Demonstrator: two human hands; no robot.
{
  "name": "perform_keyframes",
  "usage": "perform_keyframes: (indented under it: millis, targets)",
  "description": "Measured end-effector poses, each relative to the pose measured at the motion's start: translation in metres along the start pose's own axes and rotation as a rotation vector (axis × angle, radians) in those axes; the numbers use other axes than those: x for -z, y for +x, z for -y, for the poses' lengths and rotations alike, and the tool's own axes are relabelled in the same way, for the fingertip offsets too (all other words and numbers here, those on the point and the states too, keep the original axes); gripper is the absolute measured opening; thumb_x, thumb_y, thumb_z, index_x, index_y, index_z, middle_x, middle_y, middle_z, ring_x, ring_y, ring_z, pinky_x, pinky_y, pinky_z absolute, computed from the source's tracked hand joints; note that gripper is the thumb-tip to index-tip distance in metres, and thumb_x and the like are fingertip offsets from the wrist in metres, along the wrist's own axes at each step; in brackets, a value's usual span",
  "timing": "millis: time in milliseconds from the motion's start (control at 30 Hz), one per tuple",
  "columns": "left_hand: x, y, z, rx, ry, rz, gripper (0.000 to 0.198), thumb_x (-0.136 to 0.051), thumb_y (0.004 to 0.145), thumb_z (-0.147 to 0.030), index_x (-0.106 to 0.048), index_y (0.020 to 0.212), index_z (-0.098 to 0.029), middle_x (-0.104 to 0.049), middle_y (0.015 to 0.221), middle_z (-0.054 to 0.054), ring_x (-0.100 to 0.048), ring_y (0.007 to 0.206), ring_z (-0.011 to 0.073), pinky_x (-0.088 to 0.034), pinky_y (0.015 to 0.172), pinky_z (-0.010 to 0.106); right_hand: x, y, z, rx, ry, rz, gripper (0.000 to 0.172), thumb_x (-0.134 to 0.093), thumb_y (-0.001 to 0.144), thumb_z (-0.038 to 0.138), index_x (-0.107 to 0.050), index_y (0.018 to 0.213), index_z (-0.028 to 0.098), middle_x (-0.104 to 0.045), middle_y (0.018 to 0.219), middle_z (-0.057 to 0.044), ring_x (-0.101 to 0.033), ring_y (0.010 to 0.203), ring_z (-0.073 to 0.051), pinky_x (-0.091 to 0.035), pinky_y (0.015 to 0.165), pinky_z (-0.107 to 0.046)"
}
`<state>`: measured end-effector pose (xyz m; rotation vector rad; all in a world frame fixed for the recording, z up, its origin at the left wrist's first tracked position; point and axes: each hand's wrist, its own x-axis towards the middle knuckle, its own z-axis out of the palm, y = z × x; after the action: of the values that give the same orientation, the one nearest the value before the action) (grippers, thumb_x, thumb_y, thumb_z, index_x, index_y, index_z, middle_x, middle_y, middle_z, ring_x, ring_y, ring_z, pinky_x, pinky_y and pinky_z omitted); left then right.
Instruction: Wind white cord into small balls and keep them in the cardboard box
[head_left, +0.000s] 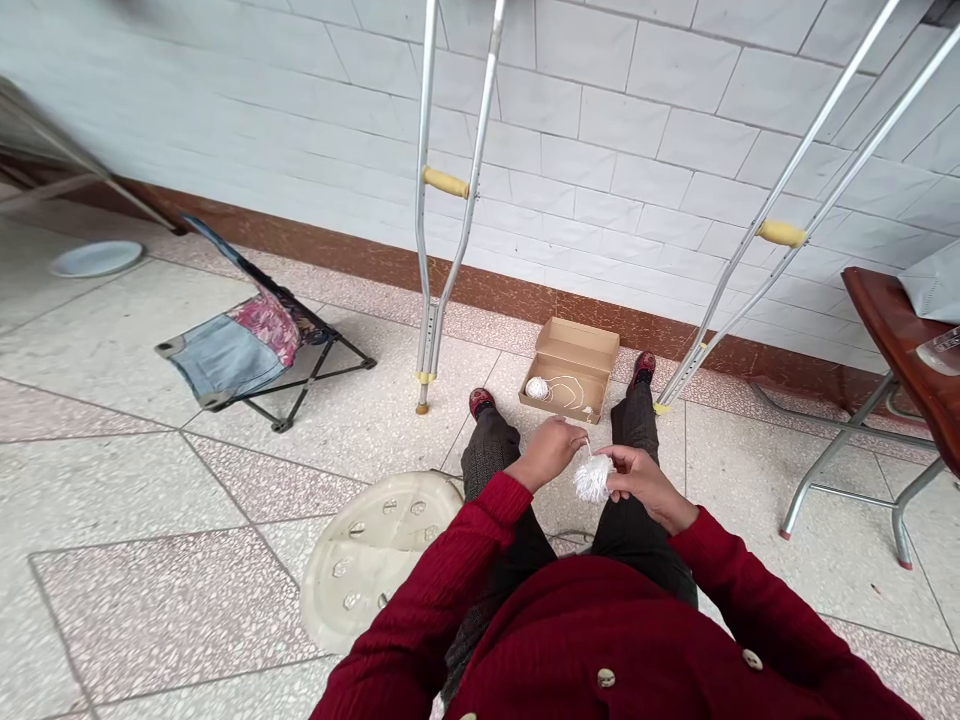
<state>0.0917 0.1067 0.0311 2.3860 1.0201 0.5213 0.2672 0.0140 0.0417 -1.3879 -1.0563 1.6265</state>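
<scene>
A fluffy white yarn bundle (pixel 592 480) hangs between my hands, above my knees. My right hand (pixel 643 484) holds it from the right, with thumb and fingers closed on its edge. On the other side my left hand (pixel 551 450) pinches a short white strand that runs to the top of the bundle. Beyond the hands, an open cardboard box (pixel 577 345) lies on the floor near the wall. Inside it are a ball of white yarn (pixel 537 388) and loose curls of yarn.
Two metal crutches (pixel 446 183) (pixel 780 233) lean on the tiled wall. A folding chair (pixel 240 350) and a round plastic stool (pixel 375 550) are at the left. A red-brown wooden seat (pixel 892 340) with metal legs stands at the right. A pale plate (pixel 97 259) lies far left.
</scene>
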Motion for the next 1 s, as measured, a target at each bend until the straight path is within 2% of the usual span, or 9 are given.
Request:
perform_keyframes:
  millis: [67, 167, 333, 467, 600, 700, 800, 900, 1000]
  targets:
    - [0.009, 0.008, -0.003, -0.041, 0.053, 0.026, 0.027, -0.051, 0.089, -0.022, -0.061, 0.064, -0.017, -0.063, 0.064, 0.003, -0.058, 0.067, 0.0168, -0.041, 0.086, 0.033, 0.005, 0.008, -0.014, 0.0, -0.082, -0.035, 0.038, -0.066, 0.056, 0.016, -0.068, 0.093, 0.017, -0.059, 0.061, 0.005, -0.047, 0.04, -0.007, -0.033, 0.038, -0.019]
    - [0.016, 0.014, -0.014, -0.058, 0.164, 0.002, 0.025, -0.048, 0.089, -0.021, -0.064, 0.07, -0.016, -0.064, 0.068, 0.005, -0.058, 0.07, 0.0189, -0.04, 0.088, 0.036, 0.016, 0.031, -0.028, 0.062, -0.173, -0.271, 0.034, -0.066, 0.055, 0.02, -0.065, 0.09, 0.017, -0.057, 0.058, 0.007, -0.048, 0.04, -0.008, -0.037, 0.038, -0.02]
    - [0.003, 0.0, -0.035, 0.11, -0.013, 0.021, 0.029, -0.046, 0.091, -0.025, -0.063, 0.068, -0.017, -0.064, 0.066, 0.003, -0.058, 0.064, 0.0165, -0.04, 0.068, 0.027, 0.022, 0.068, -0.019, 0.143, -0.026, -0.543, 0.041, -0.065, 0.058, 0.028, -0.058, 0.097, 0.017, -0.061, 0.068, 0.003, -0.055, 0.047, -0.012, -0.044, 0.042, -0.023]
    - [-0.015, -0.017, -0.032, 0.172, -0.248, 0.081, 0.035, -0.044, 0.091, -0.027, -0.062, 0.064, -0.017, -0.063, 0.063, -0.001, -0.055, 0.061, 0.0125, -0.038, 0.062, 0.022, 0.014, 0.066, 0.014, 0.206, 0.2, -0.513, 0.041, -0.066, 0.061, 0.032, -0.059, 0.099, 0.016, -0.062, 0.073, 0.001, -0.055, 0.051, -0.011, -0.041, 0.044, -0.021]
    - [-0.024, -0.023, -0.012, 0.175, -0.249, 0.099, 0.034, -0.043, 0.092, -0.026, -0.064, 0.067, -0.016, -0.063, 0.065, 0.0, -0.056, 0.064, 0.013, -0.039, 0.065, 0.022, 0.006, 0.032, 0.042, 0.233, 0.2, -0.313, 0.036, -0.063, 0.067, 0.029, -0.063, 0.101, 0.017, -0.062, 0.068, 0.001, -0.048, 0.047, -0.008, -0.028, 0.04, -0.019]
    - [-0.02, -0.018, 0.002, 0.137, -0.147, 0.084, 0.03, -0.046, 0.09, -0.021, -0.063, 0.067, -0.016, -0.063, 0.066, 0.002, -0.058, 0.068, 0.0154, -0.04, 0.068, 0.024, 0.002, 0.002, 0.038, 0.138, 0.096, -0.11, 0.039, -0.066, 0.062, 0.021, -0.066, 0.101, 0.018, -0.064, 0.07, 0.001, -0.048, 0.046, -0.007, -0.029, 0.039, -0.018]
    - [-0.008, -0.008, 0.005, 0.053, -0.039, 0.079, 0.029, -0.047, 0.09, -0.021, -0.062, 0.066, -0.017, -0.063, 0.064, 0.002, -0.058, 0.071, 0.0171, -0.041, 0.081, 0.029, 0.004, -0.01, 0.009, -0.001, -0.018, 0.011, 0.035, -0.065, 0.059, 0.017, -0.067, 0.095, 0.018, -0.064, 0.067, 0.002, -0.048, 0.042, -0.007, -0.031, 0.039, -0.019]
    - [0.001, 0.0, -0.004, -0.026, 0.105, 0.082, 0.028, -0.047, 0.09, -0.02, -0.064, 0.068, -0.017, -0.064, 0.065, 0.003, -0.059, 0.07, 0.0168, -0.037, 0.095, 0.036, 0.013, 0.0, -0.026, -0.014, -0.176, -0.104, 0.031, -0.065, 0.057, 0.016, -0.064, 0.087, 0.018, -0.062, 0.065, 0.005, -0.047, 0.039, -0.007, -0.032, 0.037, -0.019]
    - [-0.002, 0.001, -0.02, 0.017, 0.195, 0.09, 0.027, -0.049, 0.089, -0.022, -0.066, 0.069, -0.016, -0.065, 0.066, 0.006, -0.06, 0.072, 0.0199, -0.041, 0.089, 0.036, 0.023, 0.022, -0.048, -0.01, -0.29, -0.317, 0.028, -0.066, 0.056, 0.019, -0.059, 0.084, 0.018, -0.058, 0.061, 0.006, -0.049, 0.038, -0.008, -0.035, 0.037, -0.02]
